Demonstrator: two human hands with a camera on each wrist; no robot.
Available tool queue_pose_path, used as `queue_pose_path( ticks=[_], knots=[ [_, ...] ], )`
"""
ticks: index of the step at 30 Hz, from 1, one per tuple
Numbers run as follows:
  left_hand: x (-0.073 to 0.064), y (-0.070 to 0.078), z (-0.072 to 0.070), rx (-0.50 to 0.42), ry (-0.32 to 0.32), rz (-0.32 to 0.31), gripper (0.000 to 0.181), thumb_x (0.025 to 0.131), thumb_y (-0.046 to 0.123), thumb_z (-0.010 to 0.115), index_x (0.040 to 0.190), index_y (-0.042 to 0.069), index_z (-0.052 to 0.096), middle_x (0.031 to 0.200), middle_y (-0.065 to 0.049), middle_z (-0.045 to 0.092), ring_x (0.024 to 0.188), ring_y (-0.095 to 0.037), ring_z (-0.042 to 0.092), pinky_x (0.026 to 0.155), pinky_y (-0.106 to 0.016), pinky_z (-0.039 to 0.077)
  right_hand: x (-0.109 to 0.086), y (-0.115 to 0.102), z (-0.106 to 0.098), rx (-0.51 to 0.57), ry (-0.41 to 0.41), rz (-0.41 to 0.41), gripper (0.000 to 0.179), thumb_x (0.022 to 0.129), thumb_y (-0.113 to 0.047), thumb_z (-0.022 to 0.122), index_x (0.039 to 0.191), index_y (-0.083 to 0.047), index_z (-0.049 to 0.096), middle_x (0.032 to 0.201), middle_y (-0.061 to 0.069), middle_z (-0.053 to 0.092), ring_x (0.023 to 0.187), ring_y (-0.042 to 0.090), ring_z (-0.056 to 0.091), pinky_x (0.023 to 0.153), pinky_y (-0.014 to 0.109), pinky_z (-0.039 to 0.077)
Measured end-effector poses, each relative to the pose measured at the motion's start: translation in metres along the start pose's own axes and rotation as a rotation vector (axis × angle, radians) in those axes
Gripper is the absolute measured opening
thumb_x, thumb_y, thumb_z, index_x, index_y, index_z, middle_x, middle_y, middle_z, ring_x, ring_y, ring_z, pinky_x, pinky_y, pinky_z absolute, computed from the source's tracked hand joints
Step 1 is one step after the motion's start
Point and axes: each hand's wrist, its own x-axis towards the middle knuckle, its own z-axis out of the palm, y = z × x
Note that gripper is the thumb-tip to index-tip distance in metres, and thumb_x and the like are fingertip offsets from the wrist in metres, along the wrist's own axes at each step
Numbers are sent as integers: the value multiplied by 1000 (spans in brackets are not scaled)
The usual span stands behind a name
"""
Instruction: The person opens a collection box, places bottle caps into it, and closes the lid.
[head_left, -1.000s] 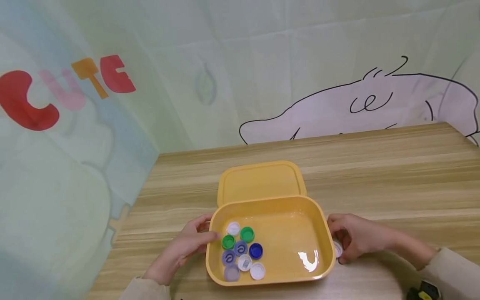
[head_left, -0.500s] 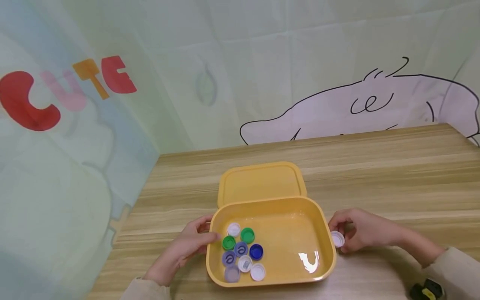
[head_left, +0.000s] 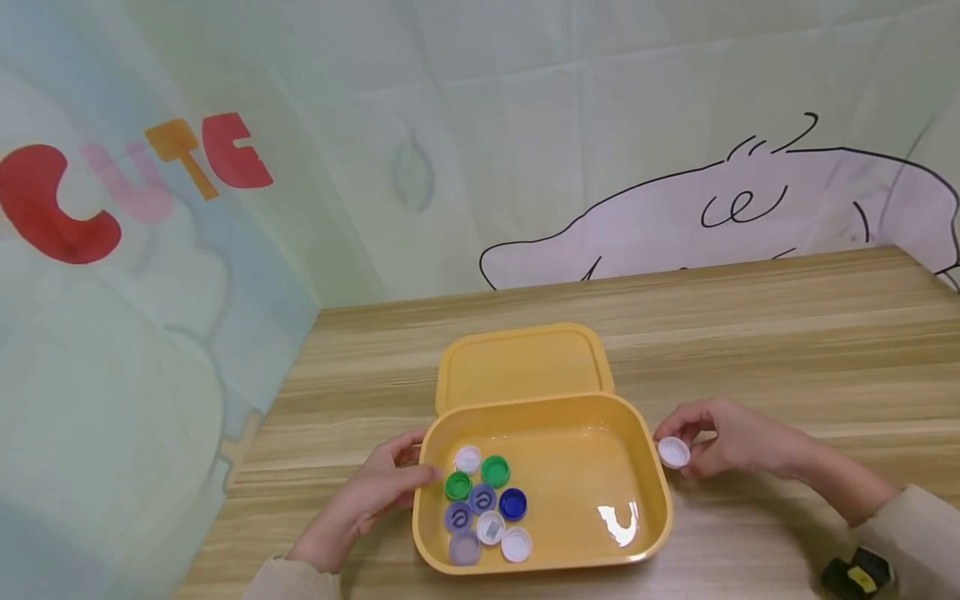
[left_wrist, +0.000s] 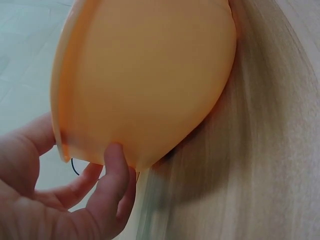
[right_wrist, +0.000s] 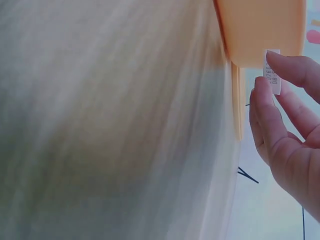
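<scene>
A yellow plastic box point(head_left: 577, 475) stands on the wooden table with several bottle caps inside, grouped at its left: green, blue, white and purplish ones. My left hand point(head_left: 378, 483) grips the box's left side, thumb over the rim and fingertips against the outer wall, as the left wrist view shows. Just outside the right wall, my right hand point(head_left: 738, 437) pinches a white bottle cap point(head_left: 674, 452) between thumb and fingers, raised off the table with its hollow side toward the head camera. Printed characters show on the edge of that cap point(right_wrist: 273, 80) in the right wrist view.
Behind the box lies its yellow lid point(head_left: 525, 362), partly under or against the back rim. A black and yellow object point(head_left: 858, 575) is by the right sleeve. A printed cloth point(head_left: 450, 167) hangs behind and left of the table point(head_left: 787, 350).
My right hand has raised the white cap from low beside the box's right wall, moving away from me and turning its hollow side into view. The left hand and box stay put.
</scene>
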Motion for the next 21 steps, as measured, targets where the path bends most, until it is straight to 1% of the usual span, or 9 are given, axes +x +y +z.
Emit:
queue_pose_path(
  ticks=[6, 11, 16, 21],
  knots=[
    [1, 0, -1, 4, 1, -7, 66, 79, 6, 62, 137, -7, 34, 117, -20, 52, 88, -20, 62, 73, -37, 57, 2, -5, -5, -26, 50, 51, 40, 70, -7, 76, 107, 1, 64, 93, 9, 61, 84, 17, 53, 70, 24, 51],
    [0, 0, 0, 6, 11, -13, 66, 79, 6, 62, 137, -7, 34, 117, -20, 52, 88, -20, 62, 73, -37, 57, 5, -10, -9, -29, 68, 70, 42, 70, -6, 76, 109, 4, 63, 91, 10, 61, 83, 19, 53, 69, 24, 49],
    [0, 0, 1, 0, 16, -13, 67, 78, 6, 62, 137, -8, 33, 117, -21, 51, 88, -20, 62, 73, -38, 57, 9, -15, -12, -61, 85, 76, 42, 70, -6, 76, 109, 4, 63, 90, 10, 62, 84, 21, 54, 70, 25, 48],
    [0, -1, 0, -9, 8, 3, 66, 78, 5, 61, 136, -8, 34, 116, -20, 51, 87, -20, 62, 73, -38, 57, 14, -24, -15, -56, 94, 64, 42, 70, -6, 75, 109, 5, 63, 92, 10, 62, 85, 23, 53, 70, 26, 50]
  ],
)
